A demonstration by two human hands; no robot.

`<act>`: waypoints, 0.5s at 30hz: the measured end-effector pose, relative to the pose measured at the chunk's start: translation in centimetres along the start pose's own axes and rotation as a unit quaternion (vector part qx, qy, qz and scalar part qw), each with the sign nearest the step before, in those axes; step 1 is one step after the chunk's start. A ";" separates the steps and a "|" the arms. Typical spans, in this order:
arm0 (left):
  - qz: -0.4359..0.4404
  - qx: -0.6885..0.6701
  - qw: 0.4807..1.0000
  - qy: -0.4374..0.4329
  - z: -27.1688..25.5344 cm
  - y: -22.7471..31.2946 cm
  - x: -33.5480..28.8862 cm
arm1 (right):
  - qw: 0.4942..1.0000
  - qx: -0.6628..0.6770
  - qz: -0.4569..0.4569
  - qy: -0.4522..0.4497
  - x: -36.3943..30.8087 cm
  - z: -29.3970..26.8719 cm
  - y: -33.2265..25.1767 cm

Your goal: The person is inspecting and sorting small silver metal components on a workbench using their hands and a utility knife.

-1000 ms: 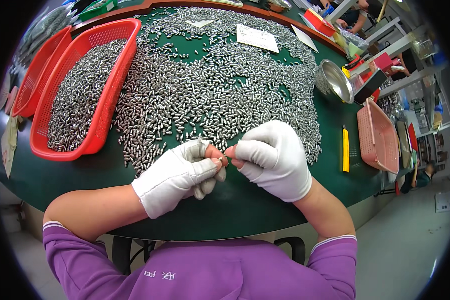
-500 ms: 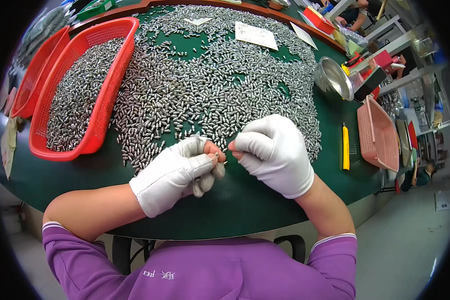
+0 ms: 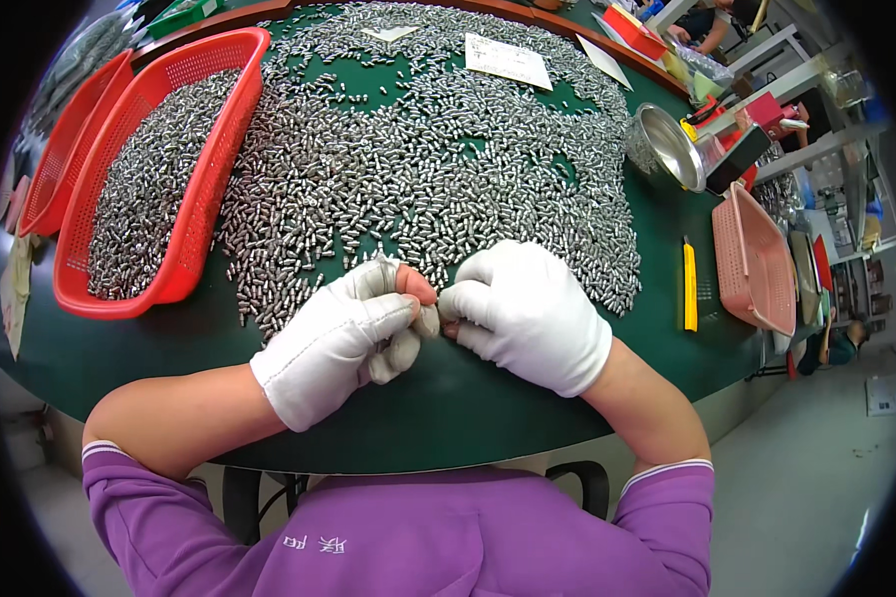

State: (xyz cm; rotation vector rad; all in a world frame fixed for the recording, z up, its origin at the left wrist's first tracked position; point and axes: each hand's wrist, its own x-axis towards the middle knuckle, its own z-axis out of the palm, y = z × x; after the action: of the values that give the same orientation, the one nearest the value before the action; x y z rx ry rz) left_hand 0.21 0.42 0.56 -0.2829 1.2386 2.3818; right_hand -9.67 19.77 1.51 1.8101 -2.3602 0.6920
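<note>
Many small silvery cylindrical metal parts [image 3: 448, 179] are spread in a wide layer across the green table. Near its front edge, both my hands wear white gloves with some fingertips bare. My left hand [image 3: 338, 333] is closed, thumb and fingers pinched together on a small metal part that is now hidden by the fingertips. Right against it, my right hand [image 3: 528, 313] is closed too, its fingertips meeting those of the left. What the right fingers hold, if anything, cannot be made out.
A red basket [image 3: 231, 149] full of the same parts stands at left, with another red basket [image 3: 55, 174] beyond it. At right are a steel bowl [image 3: 667, 149], a yellow-handled tool [image 3: 689, 284] and a pink basket [image 3: 757, 264]. Paper slips [image 3: 508, 62] lie on the parts.
My right hand has moved left and slightly down, closing the gap to the left fingertips. The metal bit visible at my left fingertips earlier is now covered.
</note>
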 end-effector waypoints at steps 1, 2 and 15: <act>-0.008 0.014 1.000 0.002 -0.1 0.0 0.1 | 1.000 0.001 0.016 0.004 0.0 0.0 0.0; -0.015 0.029 0.999 0.004 -0.1 0.0 0.1 | 0.999 0.003 0.033 0.008 -0.1 0.0 0.0; -0.052 0.135 0.989 0.015 0.8 0.7 -0.1 | 0.985 0.129 0.019 0.114 0.1 -0.7 0.3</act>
State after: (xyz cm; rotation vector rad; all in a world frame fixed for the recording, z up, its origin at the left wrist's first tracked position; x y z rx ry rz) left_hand 0.00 0.67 1.55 -0.2898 1.5029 2.0988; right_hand -10.13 20.01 2.07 1.6685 -2.2451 1.1904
